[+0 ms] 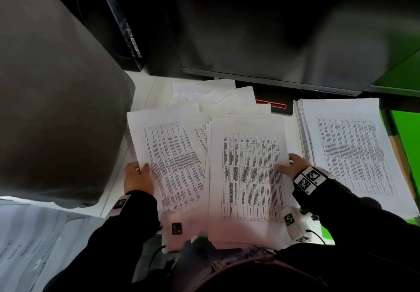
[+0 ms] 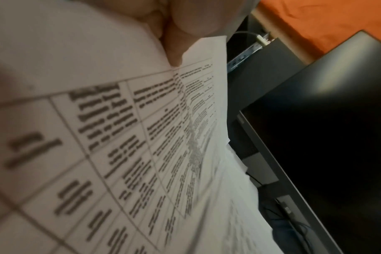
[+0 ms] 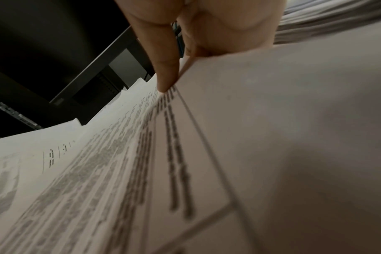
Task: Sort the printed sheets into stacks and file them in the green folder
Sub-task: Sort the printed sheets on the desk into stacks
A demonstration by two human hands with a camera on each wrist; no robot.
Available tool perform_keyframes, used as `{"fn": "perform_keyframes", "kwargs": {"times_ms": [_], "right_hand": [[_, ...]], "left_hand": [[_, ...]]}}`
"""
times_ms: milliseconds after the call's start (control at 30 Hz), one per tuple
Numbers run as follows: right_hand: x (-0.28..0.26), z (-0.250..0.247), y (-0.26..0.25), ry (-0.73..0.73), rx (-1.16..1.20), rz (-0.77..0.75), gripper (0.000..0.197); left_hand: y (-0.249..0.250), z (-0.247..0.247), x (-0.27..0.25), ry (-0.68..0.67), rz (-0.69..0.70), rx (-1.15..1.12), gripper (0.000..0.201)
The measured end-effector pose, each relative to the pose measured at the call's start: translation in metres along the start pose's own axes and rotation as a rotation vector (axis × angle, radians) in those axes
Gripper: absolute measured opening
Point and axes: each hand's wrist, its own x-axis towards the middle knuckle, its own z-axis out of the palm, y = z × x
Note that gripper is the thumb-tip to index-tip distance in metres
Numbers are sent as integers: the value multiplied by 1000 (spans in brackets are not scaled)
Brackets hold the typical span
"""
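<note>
Right now my left hand (image 1: 138, 179) pinches one white printed table sheet (image 1: 169, 155), right hand (image 1: 293, 164) fingers grip another white printed sheet (image 1: 247, 178); thin pinches, either could slip into the loose white paper pile (image 1: 211, 98).

From my head view the room reads dim; the white sheets (image 1: 247, 178) are the brightest thing, with a pinkish cast along their near edges. The monitor (image 1: 272, 41) above them is nearly black, carrying only soft grey reflections. Edges bend and smear from the wide lens. On my left wrist view the printed table (image 2: 102, 154) is badly blurred up close. My right wrist view is equally soft, its thumb (image 3: 163, 60) warm-toned and shadowed.
</note>
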Motion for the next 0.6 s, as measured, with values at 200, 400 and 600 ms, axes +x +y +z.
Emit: {"fn": "perform_keyframes", "kwargs": {"times_ms": [200,400,600], "right_hand": [[1,2,3,20,130,-18,59],[0,0,6,-40,133,-66,59],[-1,-2,7,-70,83,-80,63]], "left_hand": [[18,44,-17,-201,-38,47,35],[43,75,-36,-367,-59,32,49],[51,90,-22,-377,-22,44,44]]}}
